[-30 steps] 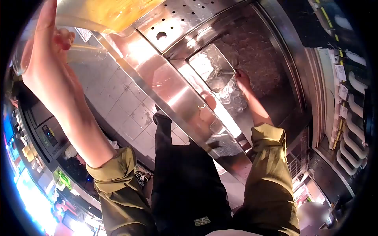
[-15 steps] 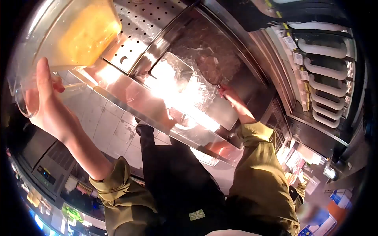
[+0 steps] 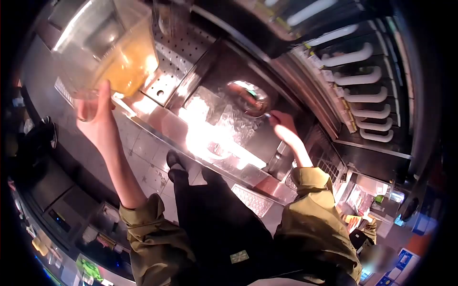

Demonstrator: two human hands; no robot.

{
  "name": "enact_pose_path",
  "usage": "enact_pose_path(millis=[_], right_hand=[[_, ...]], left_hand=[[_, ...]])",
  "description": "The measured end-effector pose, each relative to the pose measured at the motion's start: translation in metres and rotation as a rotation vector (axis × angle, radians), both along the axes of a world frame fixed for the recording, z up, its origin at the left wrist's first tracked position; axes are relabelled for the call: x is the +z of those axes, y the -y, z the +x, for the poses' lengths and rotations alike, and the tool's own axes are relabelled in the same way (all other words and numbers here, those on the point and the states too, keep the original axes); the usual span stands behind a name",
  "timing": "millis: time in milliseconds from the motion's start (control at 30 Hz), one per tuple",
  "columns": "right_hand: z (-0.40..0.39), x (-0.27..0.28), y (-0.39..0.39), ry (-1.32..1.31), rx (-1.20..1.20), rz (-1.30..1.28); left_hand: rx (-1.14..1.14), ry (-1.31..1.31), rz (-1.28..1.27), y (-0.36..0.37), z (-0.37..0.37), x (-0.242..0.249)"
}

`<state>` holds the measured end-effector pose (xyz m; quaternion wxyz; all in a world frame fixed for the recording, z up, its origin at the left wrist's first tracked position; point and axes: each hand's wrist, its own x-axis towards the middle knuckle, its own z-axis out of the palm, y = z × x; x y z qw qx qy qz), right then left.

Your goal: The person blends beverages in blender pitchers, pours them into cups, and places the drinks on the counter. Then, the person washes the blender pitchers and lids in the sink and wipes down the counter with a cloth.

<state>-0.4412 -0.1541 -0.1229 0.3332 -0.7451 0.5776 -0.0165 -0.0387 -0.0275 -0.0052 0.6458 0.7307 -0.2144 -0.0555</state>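
At upper centre, a metal scoop (image 3: 250, 98) gleams beside loose ice (image 3: 236, 123)

Half a second ago its bowl showed dull; now it shines, turned, we judge, mid-scoop. Our right hand (image 3: 285, 127) grips its handle, fingers closed; whether it carries ice, we cannot tell. The metal bin (image 3: 265, 141) holds the ice, partly lost in glare. At upper left, our left hand (image 3: 99, 121) curls round the handle of a clear pitcher (image 3: 90, 45), yellow-orange liquid (image 3: 128, 71) inside.

Upper left, a jug (image 3: 86, 57) of clear, glossy plastic; near centre, a mirror-smooth metal scoop (image 3: 249, 97) and glassy, jagged ice (image 3: 236, 125); below, sleeves (image 3: 160, 243) of matt, creased cloth.
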Motion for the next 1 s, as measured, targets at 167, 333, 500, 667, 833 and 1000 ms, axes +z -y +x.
enact_pose_path(millis=[167, 333, 500, 667, 833, 1000], right_hand=[[0.106, 0.049, 0.001, 0.144, 0.330, 0.246], [0.146, -0.082, -0.009, 0.246, 0.575, -1.060], [0.111, -0.015, -0.018, 0.075, 0.140, 0.053], [-0.026, -0.003, 0.034, -0.011, -0.291, -0.814], [-0.095, 0.010, 0.029, -0.121, -0.500, -0.424], [-0.094, 0.007, 0.035, -0.116, -0.463, -0.315]], left_hand=[[-0.136, -0.002, 0.033, -0.008, 0.014, -0.021], [-0.224, -0.012, -0.194, 0.008, 0.026, -0.031], [-0.298, 0.052, 0.086, -0.005, 0.044, -0.035], [-0.353, -0.188, -0.199, -0.004, 0.000, 0.007], [-0.366, -0.112, -0.118, -0.015, -0.054, 0.053], [-0.353, -0.078, -0.087, -0.024, -0.082, 0.082]])
